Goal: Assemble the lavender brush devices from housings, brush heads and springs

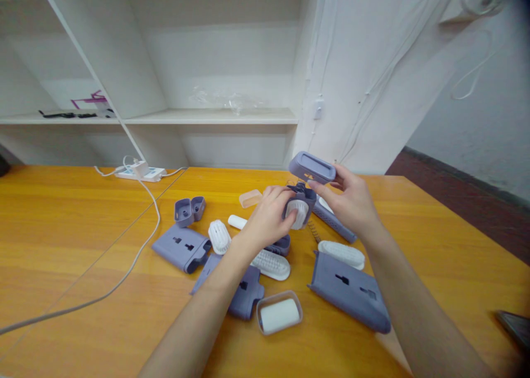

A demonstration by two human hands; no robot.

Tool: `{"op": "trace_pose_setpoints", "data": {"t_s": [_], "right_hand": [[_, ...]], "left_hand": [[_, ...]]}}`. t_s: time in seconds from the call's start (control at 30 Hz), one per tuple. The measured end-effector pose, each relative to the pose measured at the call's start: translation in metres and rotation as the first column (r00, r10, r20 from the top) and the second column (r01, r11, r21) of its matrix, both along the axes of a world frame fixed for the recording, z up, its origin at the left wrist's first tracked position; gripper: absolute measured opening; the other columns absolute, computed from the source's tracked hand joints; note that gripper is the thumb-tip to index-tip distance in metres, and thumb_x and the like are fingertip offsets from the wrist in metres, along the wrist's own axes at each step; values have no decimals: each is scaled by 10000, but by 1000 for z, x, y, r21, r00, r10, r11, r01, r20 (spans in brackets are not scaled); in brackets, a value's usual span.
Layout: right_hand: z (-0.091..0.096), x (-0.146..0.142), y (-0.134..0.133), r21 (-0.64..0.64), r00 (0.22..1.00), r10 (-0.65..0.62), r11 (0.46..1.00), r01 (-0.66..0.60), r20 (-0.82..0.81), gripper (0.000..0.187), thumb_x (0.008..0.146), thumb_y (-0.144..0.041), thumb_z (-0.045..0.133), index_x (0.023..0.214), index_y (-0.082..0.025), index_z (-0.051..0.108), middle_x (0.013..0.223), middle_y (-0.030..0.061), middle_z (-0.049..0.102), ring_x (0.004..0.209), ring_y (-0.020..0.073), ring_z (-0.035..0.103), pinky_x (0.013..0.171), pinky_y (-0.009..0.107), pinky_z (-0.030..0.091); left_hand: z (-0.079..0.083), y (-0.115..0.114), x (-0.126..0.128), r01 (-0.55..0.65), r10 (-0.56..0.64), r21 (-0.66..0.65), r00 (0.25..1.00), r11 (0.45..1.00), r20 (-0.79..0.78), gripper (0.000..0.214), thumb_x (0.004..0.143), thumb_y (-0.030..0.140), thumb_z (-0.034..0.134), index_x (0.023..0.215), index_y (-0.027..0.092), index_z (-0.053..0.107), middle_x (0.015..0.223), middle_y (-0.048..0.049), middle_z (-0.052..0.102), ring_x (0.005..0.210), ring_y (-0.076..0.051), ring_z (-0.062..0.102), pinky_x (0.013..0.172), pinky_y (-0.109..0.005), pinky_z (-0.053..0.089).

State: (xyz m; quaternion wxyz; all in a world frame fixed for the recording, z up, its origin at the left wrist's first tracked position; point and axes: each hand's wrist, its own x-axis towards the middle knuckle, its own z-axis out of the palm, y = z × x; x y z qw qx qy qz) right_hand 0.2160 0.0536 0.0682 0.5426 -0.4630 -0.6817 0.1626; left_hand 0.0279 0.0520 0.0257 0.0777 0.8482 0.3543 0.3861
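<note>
My left hand [268, 217] is closed round a purple part with a white round brush head [298, 212], held above the wooden table [74, 240]. My right hand [350, 201] pinches the purple flat-topped piece [312, 167] that sits on top of that same assembly. Below the hands lie several purple housings and white brushes.
On the table: purple plates [182, 246] [350, 289] [244, 289], a small double-cup part [189, 209], white oval brushes [218, 236] [342, 254] [271, 264], a clear tray with a white block [279, 313], a peach cap [249, 198]. A power strip [141, 172] with a white cable [144, 240] lies left. A dark object [515, 325] sits at the right edge.
</note>
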Motion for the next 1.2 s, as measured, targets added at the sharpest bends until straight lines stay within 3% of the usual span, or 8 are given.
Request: {"op": "trace_pose_setpoints", "data": {"t_s": [0.27, 0.47, 0.63, 0.77, 0.9, 1.0, 1.1, 1.2], "right_hand": [[5, -2, -4, 79, 989, 77, 995, -67, -126, 323, 788, -350, 712, 1078, -229, 637, 1070, 54, 703, 1014, 248, 649, 936, 428, 497], [10, -4, -10, 81, 991, 15, 996, -25, 130, 285, 806, -276, 681, 1081, -219, 631, 1046, 55, 702, 990, 256, 645, 908, 419, 487], [10, -5, -11, 40, 975, -1, 999, -9, 221, 240, 810, -287, 679, 1038, -226, 635, 1022, 60, 712, 975, 264, 648, 893, 427, 488], [0, -6, -3, -91, 996, 90, 992, -88, 15, 282, 807, -312, 691, 1061, -218, 614, 1082, 68, 710, 1002, 250, 663, 902, 423, 514], [-4, -5, 2, -149, 963, 168, 968, -202, -213, 321, 786, -357, 722, 1046, -212, 602, 1109, 73, 709, 1009, 236, 675, 892, 398, 540], [-3, -5, 1, -128, 942, 193, 964, -235, -274, 342, 764, -379, 748, 1026, -207, 611, 1095, 74, 716, 1004, 234, 678, 903, 401, 539], [-3, -7, -1, -106, 920, 234, 954, -279, -315, 343, 776, -381, 744, 1043, -208, 615, 1114, 74, 711, 1037, 228, 667, 925, 394, 531], [-3, -8, -2, -98, 909, 264, 946, -309, -323, 341, 789, -379, 736, 1062, -213, 616, 1132, 73, 704, 1055, 225, 660, 935, 393, 528]], "left_hand": [[1, -2, 0, 2, -3, -18, 1000, 1000, -27, 320, 872, 264, 564, 1182, 191, 530, 1208, -101, 606, 1156, -261, 514, 1015, -430, 395], [2, -4, 1, -24, 24, -16, 998, 1000, -50, 311, 876, 290, 581, 1160, 165, 555, 1142, -100, 636, 1096, -260, 514, 962, -415, 415], [5, -5, 1, -18, 18, 0, 998, 1000, -54, 305, 869, 284, 594, 1146, 161, 560, 1133, -102, 634, 1085, -261, 510, 954, -421, 415], [6, -5, 2, -7, 6, -16, 999, 1000, -49, 291, 869, 286, 590, 1131, 165, 556, 1121, -103, 619, 1078, -262, 516, 957, -421, 418], [2, -4, 2, 14, -13, -63, 1000, 998, 22, 295, 865, 322, 600, 1118, 180, 548, 1301, -136, 495, 1234, -270, 460, 1047, -419, 377], [-4, -2, 2, 17, -13, -136, 999, 991, 36, 427, 801, 389, 682, 1140, 185, 520, 1295, -138, 484, 1242, -286, 461, 1042, -424, 392], [-10, 1, 3, 13, -7, -186, 999, 983, 31, 536, 741, 327, 748, 1181, 199, 470, 1219, -103, 539, 1148, -271, 524, 967, -407, 446], [-13, 2, 4, -36, 39, -177, 999, 984, 11, 507, 724, 269, 755, 1136, 206, 467, 1182, -88, 564, 1104, -268, 546, 926, -402, 459]]}}
